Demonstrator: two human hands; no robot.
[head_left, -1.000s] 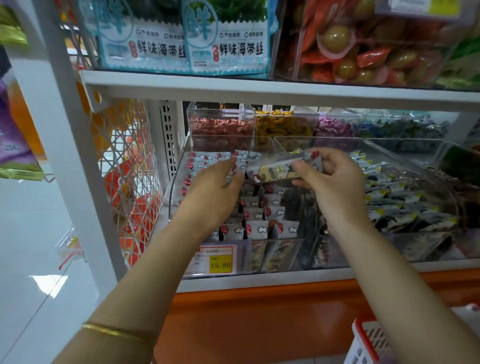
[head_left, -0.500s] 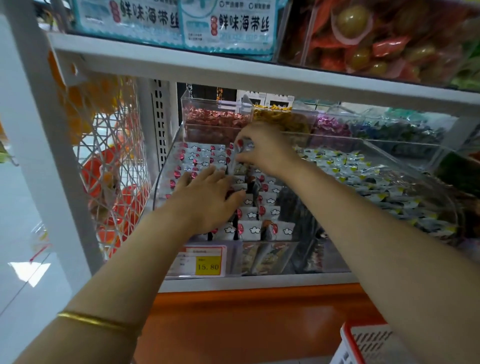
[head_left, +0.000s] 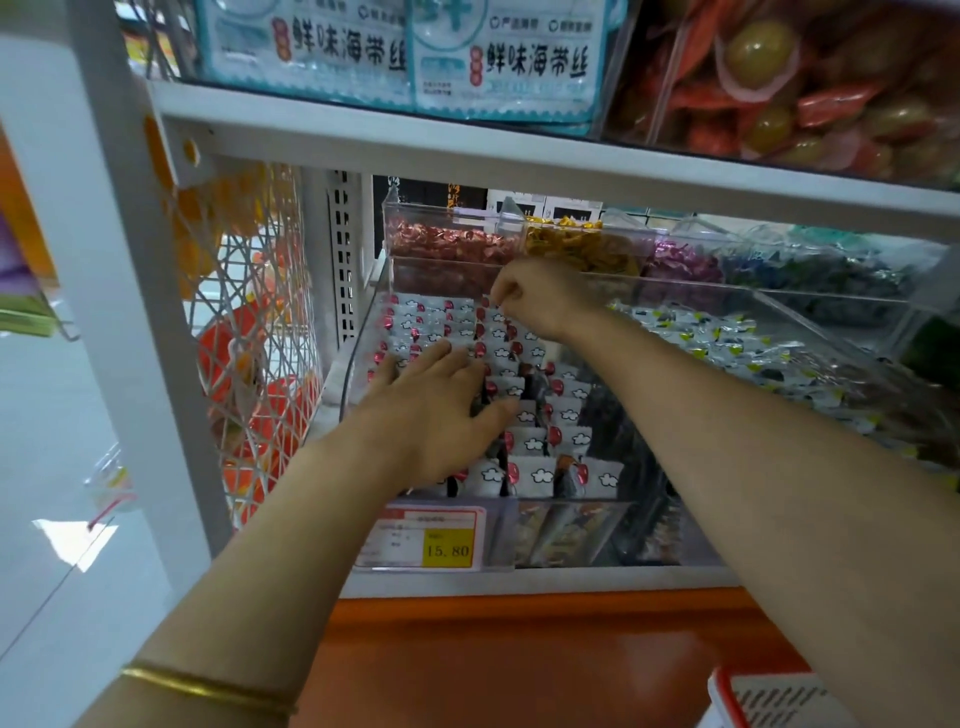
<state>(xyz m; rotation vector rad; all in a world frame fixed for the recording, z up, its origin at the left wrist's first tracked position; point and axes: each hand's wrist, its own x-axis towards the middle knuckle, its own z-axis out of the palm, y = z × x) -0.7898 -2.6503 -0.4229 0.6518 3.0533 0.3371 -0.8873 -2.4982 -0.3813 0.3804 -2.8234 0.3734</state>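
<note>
Head view, single frame. Right hand (head_left: 543, 296) is reached deep under the shelf, fingers curled down, thumb and forefinger pinching the top edge of one white packet (head_left: 485, 314) with a red dot. That packet stands at the far end of the packet rows (head_left: 540, 441), directly beneath the fingertips and touching its neighbours.

Left hand (head_left: 436, 410) lies nearer the camera than the pinch and slightly left of it. It is flat, fingers straight and spread, palm down on the tops of the upright packets, pressing on them and gripping nothing.

Both hands work inside one clear bin (head_left: 571, 535). The rows run from the pinch back toward the bin's front wall, packets upright and overlapping (the black gap to the right of the rows is too dark to read).

Beyond the pinch: a tray of red-wrapped sweets (head_left: 441, 244), with yellow-wrapped sweets (head_left: 582, 244) just right of it. Right of the pinch: loose blue-and-yellow packets (head_left: 727, 343) in the adjoining bin.

Below the flat hand, on the bin front, is a price tag (head_left: 421, 540) reading 15.80. Gold bangle (head_left: 208, 686) on the left forearm.
</note>
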